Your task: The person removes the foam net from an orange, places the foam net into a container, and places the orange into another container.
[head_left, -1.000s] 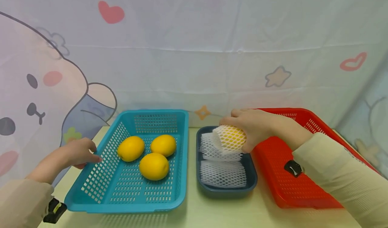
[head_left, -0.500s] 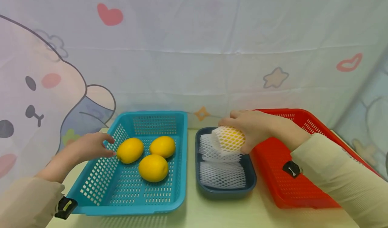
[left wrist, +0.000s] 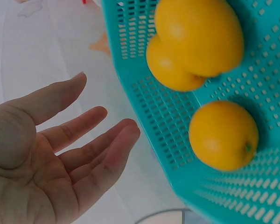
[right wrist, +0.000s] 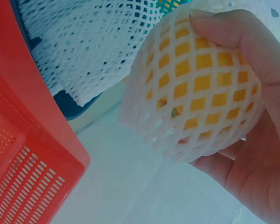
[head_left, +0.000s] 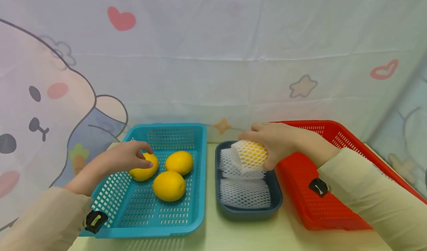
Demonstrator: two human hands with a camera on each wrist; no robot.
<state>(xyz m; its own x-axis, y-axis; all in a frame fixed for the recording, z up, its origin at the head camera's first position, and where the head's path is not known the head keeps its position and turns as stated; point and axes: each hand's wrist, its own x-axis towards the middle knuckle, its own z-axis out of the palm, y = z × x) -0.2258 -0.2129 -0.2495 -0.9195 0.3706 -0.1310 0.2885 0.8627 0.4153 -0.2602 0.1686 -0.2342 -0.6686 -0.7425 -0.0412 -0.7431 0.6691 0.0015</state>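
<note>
My right hand (head_left: 273, 141) grips a lemon in a white foam net sleeve (right wrist: 191, 93), held over the far end of a dark blue bin (head_left: 247, 213). In the right wrist view the thumb lies across the net and yellow skin shows through its holes. My left hand (head_left: 125, 156) hovers over the teal basket (head_left: 200, 191), its fingers loosely bent and holding nothing. It partly covers the left lemon (head_left: 141, 174) in the head view. Two more lemons, one at the back (head_left: 179, 162) and one in front (head_left: 169, 186), lie beside it in the basket.
More white foam nets (head_left: 245, 193) lie flat in the dark blue bin. A red basket (head_left: 328, 191) stands at the right, partly under my right forearm. Behind everything hangs a printed cloth (head_left: 200, 76), and the tabletop (head_left: 213, 228) is pale yellow-green.
My left hand has moved right, from the teal basket's left rim to above the left lemon. The right hand and the netted lemon have stayed nearly in place.
</note>
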